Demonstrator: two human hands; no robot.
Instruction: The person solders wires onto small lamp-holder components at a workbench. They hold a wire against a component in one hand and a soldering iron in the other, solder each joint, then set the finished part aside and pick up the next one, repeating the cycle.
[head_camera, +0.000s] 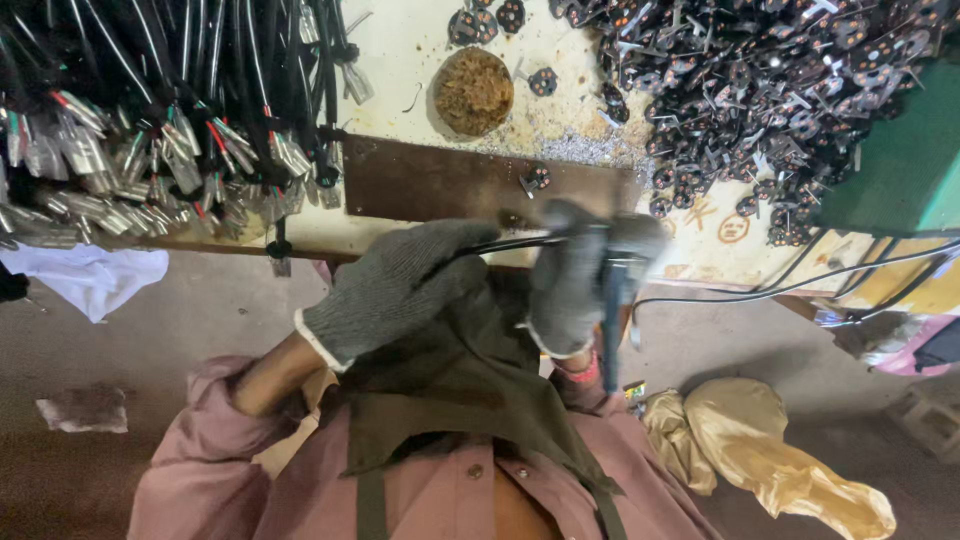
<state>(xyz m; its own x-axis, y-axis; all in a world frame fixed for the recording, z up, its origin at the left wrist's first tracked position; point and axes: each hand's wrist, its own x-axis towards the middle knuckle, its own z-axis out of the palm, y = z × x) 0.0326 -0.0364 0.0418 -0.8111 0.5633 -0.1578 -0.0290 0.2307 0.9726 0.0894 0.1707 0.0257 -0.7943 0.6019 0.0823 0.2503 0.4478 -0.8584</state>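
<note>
While the gloved left hand (395, 285) has its fingers clamped on a thin black cable (505, 244) at the worktop (420, 50) edge, the right hand (575, 275) grips a blue-handled tool (612, 320) — brown plate (440, 180) just beyond, small black parts (760, 90) heaped further right.

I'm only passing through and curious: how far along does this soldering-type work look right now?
Done: hard to tell; no finished pile stands apart. In hand: the gloved left hand pinches a thin black cable, while the gloved right hand grips a blue-handled tool at the bench edge. Left: a large heap of small dark round parts and a thick bundle of wires wait on the bench.
</note>
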